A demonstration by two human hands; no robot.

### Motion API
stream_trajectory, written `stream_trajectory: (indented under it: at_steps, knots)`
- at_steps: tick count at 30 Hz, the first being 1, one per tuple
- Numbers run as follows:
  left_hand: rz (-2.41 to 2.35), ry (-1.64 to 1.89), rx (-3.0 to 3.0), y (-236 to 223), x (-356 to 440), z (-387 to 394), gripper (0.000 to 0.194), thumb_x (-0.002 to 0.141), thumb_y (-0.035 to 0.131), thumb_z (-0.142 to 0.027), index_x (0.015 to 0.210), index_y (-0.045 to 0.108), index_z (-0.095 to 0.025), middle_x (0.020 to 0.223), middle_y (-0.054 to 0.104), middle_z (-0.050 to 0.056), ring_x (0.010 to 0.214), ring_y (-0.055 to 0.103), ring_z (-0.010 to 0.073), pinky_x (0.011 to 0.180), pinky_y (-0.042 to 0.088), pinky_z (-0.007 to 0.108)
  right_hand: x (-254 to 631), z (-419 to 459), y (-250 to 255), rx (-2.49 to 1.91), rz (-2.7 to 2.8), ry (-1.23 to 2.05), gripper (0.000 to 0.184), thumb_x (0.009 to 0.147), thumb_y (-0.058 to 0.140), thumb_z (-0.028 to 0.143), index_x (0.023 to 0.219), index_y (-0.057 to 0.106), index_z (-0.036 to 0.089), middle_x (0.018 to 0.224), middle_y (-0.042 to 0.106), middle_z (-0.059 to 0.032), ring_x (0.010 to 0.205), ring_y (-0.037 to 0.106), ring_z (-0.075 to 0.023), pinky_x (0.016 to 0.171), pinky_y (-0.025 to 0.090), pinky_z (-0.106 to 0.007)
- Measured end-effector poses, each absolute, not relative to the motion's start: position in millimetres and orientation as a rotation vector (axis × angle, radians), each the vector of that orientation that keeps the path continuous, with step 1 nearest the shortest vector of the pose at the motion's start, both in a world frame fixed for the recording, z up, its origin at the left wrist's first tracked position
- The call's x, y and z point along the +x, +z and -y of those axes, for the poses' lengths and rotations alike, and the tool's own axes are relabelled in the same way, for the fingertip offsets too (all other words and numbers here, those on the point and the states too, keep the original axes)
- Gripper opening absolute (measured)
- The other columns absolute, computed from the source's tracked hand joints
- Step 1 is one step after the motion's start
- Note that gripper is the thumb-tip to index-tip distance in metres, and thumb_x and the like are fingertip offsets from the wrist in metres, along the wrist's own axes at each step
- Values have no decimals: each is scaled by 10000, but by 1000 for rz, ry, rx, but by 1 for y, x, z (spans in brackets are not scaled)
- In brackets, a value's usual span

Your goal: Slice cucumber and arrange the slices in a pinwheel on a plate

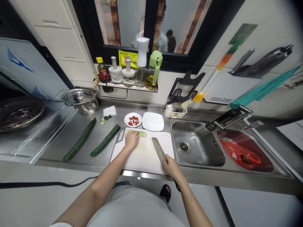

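Observation:
My left hand (132,139) rests palm down at the far left of the white cutting board (142,160), its fingers closed over cucumber slices (143,134). Pale green slices show on both sides of the fingers; what lies under the palm is hidden. In my right hand (170,165) is a kitchen knife (158,148), its blade lying over the right part of the board and pointing away from me. Beyond the board stand a white plate (152,121) and a small dish (126,121) of chopped red pieces. Two whole cucumbers (105,141) (80,140) lie left of the board.
Cucumber scraps (102,121) lie near a white tissue (109,110). A lidded steel pot (85,102) stands back left. To the right is a double sink (196,157) with a red plastic bag (241,154). A condiment rack (132,85) hangs behind.

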State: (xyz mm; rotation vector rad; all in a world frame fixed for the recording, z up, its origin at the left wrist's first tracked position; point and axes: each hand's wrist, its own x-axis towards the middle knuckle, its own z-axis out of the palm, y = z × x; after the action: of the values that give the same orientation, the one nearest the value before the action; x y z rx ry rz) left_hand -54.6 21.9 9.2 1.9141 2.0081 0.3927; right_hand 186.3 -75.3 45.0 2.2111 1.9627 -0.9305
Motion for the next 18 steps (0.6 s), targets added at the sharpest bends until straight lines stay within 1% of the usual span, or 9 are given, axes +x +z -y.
stream_trajectory:
  at_steps: [4, 9, 14, 18]
  knots:
    - [-1955, 282, 1988, 14, -36, -32, 348, 906, 439, -307, 1214, 593, -264, 1114, 590, 99, 1076, 511, 263, 942, 324, 396, 185, 75, 43, 2203, -1960, -934, 206, 938, 394, 239, 963, 582, 159, 920, 675, -80, 799, 556, -141, 640, 288, -219]
    - [-1908, 194, 2051, 18, -30, -40, 304, 917, 429, -301, 1132, 639, -253, 1113, 571, 101, 1092, 494, 261, 937, 326, 383, 184, 76, 46, 2198, -1948, -926, 208, 948, 378, 238, 954, 570, 160, 915, 677, -81, 805, 569, -143, 649, 293, -216]
    - [-1874, 265, 2044, 21, -27, -43, 270, 900, 443, -208, 1089, 632, -240, 1139, 594, 76, 1115, 493, 236, 939, 333, 348, 183, 77, 49, 2205, -1937, -939, 207, 950, 385, 249, 963, 572, 160, 911, 675, -78, 808, 579, -145, 654, 300, -217]
    - [-1885, 351, 1966, 23, -25, -40, 231, 893, 444, -185, 996, 648, -221, 1049, 659, 68, 1040, 555, 222, 921, 351, 341, 184, 77, 48, 2195, -1932, -930, 222, 950, 379, 243, 996, 575, 150, 957, 680, -96, 840, 589, -152, 669, 309, -221]
